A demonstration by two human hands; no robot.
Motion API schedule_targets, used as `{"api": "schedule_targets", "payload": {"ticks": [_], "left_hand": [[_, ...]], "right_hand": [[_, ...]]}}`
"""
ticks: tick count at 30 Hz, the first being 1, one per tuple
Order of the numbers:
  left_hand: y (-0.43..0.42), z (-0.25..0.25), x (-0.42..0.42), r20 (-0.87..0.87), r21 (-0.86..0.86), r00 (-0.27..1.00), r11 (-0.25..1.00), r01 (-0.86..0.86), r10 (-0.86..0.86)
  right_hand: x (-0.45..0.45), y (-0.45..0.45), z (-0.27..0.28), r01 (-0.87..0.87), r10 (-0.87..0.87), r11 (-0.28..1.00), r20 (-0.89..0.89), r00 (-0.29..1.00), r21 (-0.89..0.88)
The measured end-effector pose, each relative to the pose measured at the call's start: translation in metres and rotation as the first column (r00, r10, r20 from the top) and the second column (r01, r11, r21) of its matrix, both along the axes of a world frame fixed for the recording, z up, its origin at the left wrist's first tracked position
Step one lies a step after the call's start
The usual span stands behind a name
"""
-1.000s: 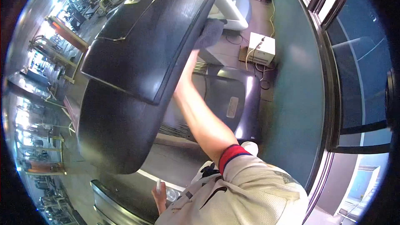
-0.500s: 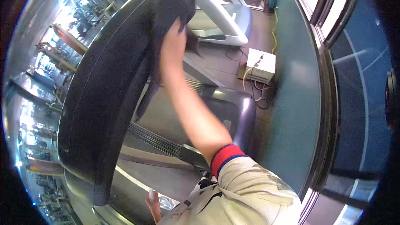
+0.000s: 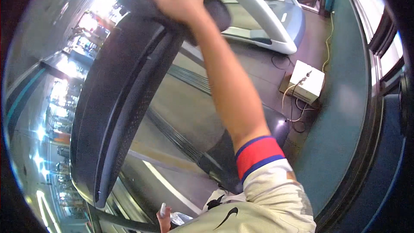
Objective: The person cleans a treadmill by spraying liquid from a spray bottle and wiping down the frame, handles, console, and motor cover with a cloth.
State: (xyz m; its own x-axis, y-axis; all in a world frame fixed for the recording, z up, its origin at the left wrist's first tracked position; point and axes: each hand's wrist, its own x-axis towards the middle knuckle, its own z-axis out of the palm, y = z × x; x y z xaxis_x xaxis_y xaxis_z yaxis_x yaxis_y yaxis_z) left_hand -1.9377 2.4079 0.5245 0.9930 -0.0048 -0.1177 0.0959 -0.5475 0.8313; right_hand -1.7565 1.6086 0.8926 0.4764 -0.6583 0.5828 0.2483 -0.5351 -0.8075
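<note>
My right hand (image 3: 181, 2) is at the upper end of a treadmill's long black console (image 3: 116, 86), gripping a dark cloth (image 3: 217, 11) against it. The cloth hangs out on both sides of the hand, and its edges are hard to tell from the black casing. Low in the view, my left hand (image 3: 164, 222) is closed around what looks like a clear spray bottle (image 3: 181, 218) with a white top. Most of that bottle is hidden by my shirt and the frame's lower edge.
Beyond the console stands another treadmill with a white frame (image 3: 276, 21). A white box (image 3: 307, 80) with cables sits on the floor beside the teal wall (image 3: 340, 86). Windows line the right side. Gym equipment fills the blurred left background.
My right hand has moved up the console with the cloth, to its far end. The view has shifted, so the console's side shows more. My left hand still holds the bottle.
</note>
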Motion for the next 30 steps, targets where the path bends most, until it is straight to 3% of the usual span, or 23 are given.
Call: {"api": "schedule_targets", "payload": {"ticks": [2,3,4,5,6,7,8,10,13,15,17,18,20,22,24,25,26,27,30], "left_hand": [[0.0,0.013,-0.006,-0.019,0.097,0.999,0.994,0.049,-0.047],[-0.025,0.046,-0.006,-0.126,0.102,0.99,0.992,0.078,-0.065],[-0.03,0.049,-0.014,-0.035,0.079,0.998,0.995,0.063,-0.061],[-0.036,0.047,-0.019,0.061,0.048,0.997,0.997,0.053,-0.056],[-0.042,0.044,-0.021,0.157,0.009,0.987,0.999,0.043,-0.044],[-0.041,0.046,-0.021,0.166,0.019,0.982,0.996,0.084,-0.086],[-0.042,0.047,-0.026,0.157,0.007,0.986,0.999,0.048,-0.048],[-0.048,0.053,-0.029,0.135,-0.01,0.991,1.0,-0.021,0.022],[-0.04,0.062,-0.022,-0.007,-0.07,1.0,0.997,0.011,-0.011],[-0.029,0.062,-0.026,-0.058,-0.1,0.998,0.995,0.023,-0.029],[-0.03,0.057,-0.043,0.074,-0.003,0.997,1.0,-0.024,0.024],[-0.033,0.06,-0.045,0.139,0.045,0.99,0.998,-0.045,0.038],[-0.033,0.08,-0.054,0.083,0.119,0.995,0.991,-0.067,0.057],[-0.037,0.089,-0.052,0.024,0.13,0.999,0.991,-0.036,0.034],[-0.033,0.075,-0.048,0.034,-0.071,0.996,0.994,-0.081,0.084],[-0.016,0.055,-0.043,0.055,-0.139,0.996,0.988,-0.061,0.069],[0.001,0.036,-0.035,0.072,-0.204,0.996,0.978,-0.038,0.053],[0.006,0.019,-0.029,0.114,-0.093,0.979,0.983,-0.158,0.168],[0.046,0.001,0.02,-0.017,0.124,0.992,0.984,0.126,-0.125]], "right_hand": [[0.059,-0.067,-0.018,-0.374,0.352,0.885,0.128,0.927,0.276],[0.066,-0.077,-0.038,-0.545,0.449,0.732,0.312,0.837,0.409],[0.071,-0.082,-0.058,-0.698,0.484,0.53,0.504,0.715,0.482],[0.083,-0.084,-0.08,-0.694,0.389,0.477,0.579,0.717,0.539],[0.096,-0.063,-0.096,-0.794,0.21,0.456,0.818,0.536,0.403],[0.106,-0.045,-0.109,-0.873,0.102,0.296,0.896,0.431,0.387],[0.116,-0.026,-0.123,-0.931,-0.032,0.132,0.94,0.339,0.341],[0.154,0.016,-0.146,-0.946,-0.233,0.042,0.924,0.303,0.321],[0.111,0.076,-0.13,-0.85,-0.345,-0.03,0.793,0.502,0.525],[0.107,0.086,-0.122,-0.716,-0.327,0.27,0.76,0.561,0.644],[0.111,0.087,-0.14,-0.718,-0.228,0.352,0.799,0.556,0.6],[0.123,0.079,-0.155,-0.807,-0.156,0.251,0.845,0.511,0.534],[0.145,0.077,-0.181,-0.907,-0.055,-0.03,0.906,0.42,0.419],[0.14,0.156,-0.186,-0.823,-0.107,-0.28,0.836,0.538,0.494],[0.172,0.255,-0.231,-0.691,0.095,-0.241,0.725,0.682,0.682],[0.151,0.296,-0.212,-0.617,0.063,-0.327,0.668,0.741,0.716],[0.134,0.329,-0.203,-0.573,0.063,-0.328,0.623,0.78,0.751],[0.122,0.347,-0.2,-0.563,0.052,-0.301,0.603,0.796,0.769],[0.099,0.343,-0.189,-0.607,-0.07,-0.071,0.603,0.795,0.791]]}}
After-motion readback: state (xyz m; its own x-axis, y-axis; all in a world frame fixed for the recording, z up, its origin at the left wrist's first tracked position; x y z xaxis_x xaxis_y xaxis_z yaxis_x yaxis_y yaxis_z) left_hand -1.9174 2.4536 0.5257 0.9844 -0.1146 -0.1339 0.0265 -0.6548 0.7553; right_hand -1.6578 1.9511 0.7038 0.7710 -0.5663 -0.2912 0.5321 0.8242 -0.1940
